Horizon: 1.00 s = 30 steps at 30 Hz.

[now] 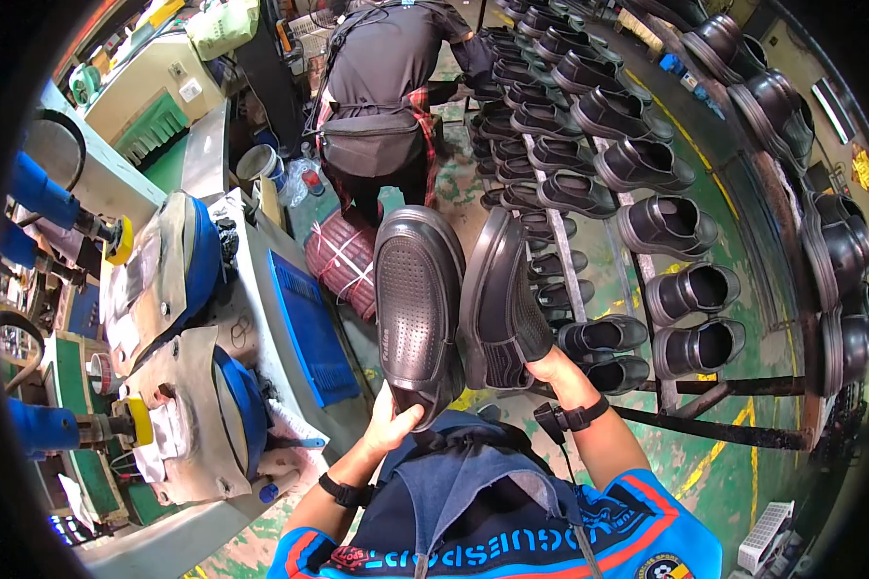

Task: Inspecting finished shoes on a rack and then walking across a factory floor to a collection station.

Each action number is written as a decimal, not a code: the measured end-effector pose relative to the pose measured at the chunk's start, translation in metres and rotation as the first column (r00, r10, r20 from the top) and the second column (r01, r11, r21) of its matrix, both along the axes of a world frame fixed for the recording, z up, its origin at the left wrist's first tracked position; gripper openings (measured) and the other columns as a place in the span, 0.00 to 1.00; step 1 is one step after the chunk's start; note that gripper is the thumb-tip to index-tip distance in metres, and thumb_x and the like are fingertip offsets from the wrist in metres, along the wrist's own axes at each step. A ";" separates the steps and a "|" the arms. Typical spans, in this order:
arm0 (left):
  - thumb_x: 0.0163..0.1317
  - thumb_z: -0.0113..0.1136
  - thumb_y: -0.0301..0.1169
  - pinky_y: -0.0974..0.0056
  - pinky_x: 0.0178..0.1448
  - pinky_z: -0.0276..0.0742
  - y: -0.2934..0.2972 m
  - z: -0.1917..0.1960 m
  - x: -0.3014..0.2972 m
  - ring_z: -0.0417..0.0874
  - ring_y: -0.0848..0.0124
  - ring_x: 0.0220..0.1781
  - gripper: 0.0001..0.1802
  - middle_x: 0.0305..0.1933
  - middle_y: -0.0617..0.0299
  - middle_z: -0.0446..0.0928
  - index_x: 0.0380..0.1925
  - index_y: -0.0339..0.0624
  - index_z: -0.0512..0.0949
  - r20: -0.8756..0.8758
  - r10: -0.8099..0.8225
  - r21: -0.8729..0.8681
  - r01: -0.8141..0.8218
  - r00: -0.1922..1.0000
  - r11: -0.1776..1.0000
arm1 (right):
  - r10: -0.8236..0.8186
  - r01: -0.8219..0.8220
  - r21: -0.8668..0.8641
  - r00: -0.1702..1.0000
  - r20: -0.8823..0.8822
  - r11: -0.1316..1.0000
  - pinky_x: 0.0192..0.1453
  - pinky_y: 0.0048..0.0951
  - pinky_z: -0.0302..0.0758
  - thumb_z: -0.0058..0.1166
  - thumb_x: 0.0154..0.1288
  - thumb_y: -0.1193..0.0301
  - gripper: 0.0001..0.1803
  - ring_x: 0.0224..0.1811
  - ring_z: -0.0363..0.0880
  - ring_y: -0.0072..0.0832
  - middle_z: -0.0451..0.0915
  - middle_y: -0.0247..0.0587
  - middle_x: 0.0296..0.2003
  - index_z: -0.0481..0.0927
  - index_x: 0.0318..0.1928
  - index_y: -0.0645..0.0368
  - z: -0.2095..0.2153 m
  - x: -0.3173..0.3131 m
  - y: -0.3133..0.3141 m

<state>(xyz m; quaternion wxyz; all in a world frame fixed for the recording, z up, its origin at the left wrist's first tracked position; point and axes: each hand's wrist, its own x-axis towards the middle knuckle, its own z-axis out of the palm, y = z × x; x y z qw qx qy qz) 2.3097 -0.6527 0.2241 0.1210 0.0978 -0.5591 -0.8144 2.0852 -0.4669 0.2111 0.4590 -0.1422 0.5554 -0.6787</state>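
The left hand (391,425) grips the heel of a black shoe (417,309), fingers closed round its lower end, so the perforated sole faces up toward the camera; held this way, the whole tread is open to view. The right hand (550,372) clasps a second shoe (500,304) by its heel too, fingers wrapped round it, turned on edge so its sidewall and sole rim show. The two shoes stand just beside each other in the middle of the view, toes toward 12 o'clock, above the dark apron (473,482). From 12 to 3 o'clock, a rack (574,280) carries rows of like black shoes, each set opening-up on its rails. At 9 o'clock stands a machine (193,328) with two blue, padded heads, on a grey surface (261,289). At 12 o'clock another person (381,96) bends over, back turned. A red bundle (343,265) lies on the floor below that person.
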 end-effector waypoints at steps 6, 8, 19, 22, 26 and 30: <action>0.56 0.60 0.34 0.59 0.69 0.57 0.000 -0.002 0.007 0.64 0.65 0.65 0.39 0.63 0.55 0.65 0.65 0.34 0.55 0.025 -0.018 -0.046 0.019 1.000 0.999 | 0.041 -0.039 -0.018 0.995 0.095 0.999 0.67 0.27 0.62 0.49 0.69 0.71 0.23 0.62 0.66 0.26 0.67 0.40 0.63 0.66 0.63 0.65 -0.007 0.002 0.002; 0.56 0.60 0.34 0.59 0.69 0.57 0.001 -0.003 0.009 0.64 0.65 0.65 0.39 0.63 0.55 0.65 0.65 0.34 0.55 0.026 -0.014 -0.050 0.015 1.000 0.999 | 0.050 -0.047 -0.026 0.994 0.101 0.999 0.66 0.28 0.63 0.49 0.69 0.71 0.23 0.61 0.67 0.26 0.68 0.41 0.62 0.66 0.62 0.64 -0.010 0.002 0.002; 0.56 0.62 0.39 0.59 0.70 0.55 0.004 0.005 0.016 0.63 0.65 0.66 0.41 0.64 0.55 0.64 0.65 0.33 0.55 0.051 -0.052 -0.057 0.055 0.997 0.997 | 0.125 -0.110 -0.108 0.982 0.141 0.988 0.58 0.34 0.75 0.47 0.69 0.64 0.22 0.52 0.78 0.33 0.77 0.44 0.52 0.71 0.58 0.63 -0.034 0.003 0.002; 0.56 0.62 0.40 0.59 0.70 0.55 0.004 0.004 0.019 0.63 0.65 0.66 0.41 0.64 0.54 0.64 0.65 0.33 0.55 0.061 -0.061 -0.049 0.064 0.996 0.997 | 0.171 -0.155 -0.130 0.978 0.123 0.979 0.56 0.38 0.77 0.46 0.68 0.63 0.22 0.50 0.79 0.37 0.78 0.49 0.49 0.71 0.57 0.64 -0.029 0.005 0.000; 0.56 0.61 0.39 0.59 0.70 0.54 0.005 0.005 0.018 0.62 0.65 0.66 0.41 0.64 0.55 0.63 0.65 0.33 0.55 0.064 -0.078 -0.037 0.081 0.995 0.996 | 0.171 -0.155 -0.114 0.976 0.139 0.981 0.56 0.37 0.76 0.46 0.68 0.63 0.22 0.51 0.79 0.36 0.78 0.49 0.50 0.71 0.57 0.63 -0.030 0.003 0.003; 0.52 0.58 0.30 0.62 0.66 0.59 0.000 -0.001 0.022 0.66 0.68 0.62 0.38 0.61 0.58 0.66 0.64 0.34 0.57 0.162 -0.077 0.015 0.076 0.984 0.997 | 0.082 -0.082 -0.054 0.997 -0.007 0.995 0.62 0.33 0.70 0.54 0.64 0.67 0.23 0.56 0.74 0.33 0.76 0.48 0.54 0.72 0.57 0.64 0.000 0.012 0.002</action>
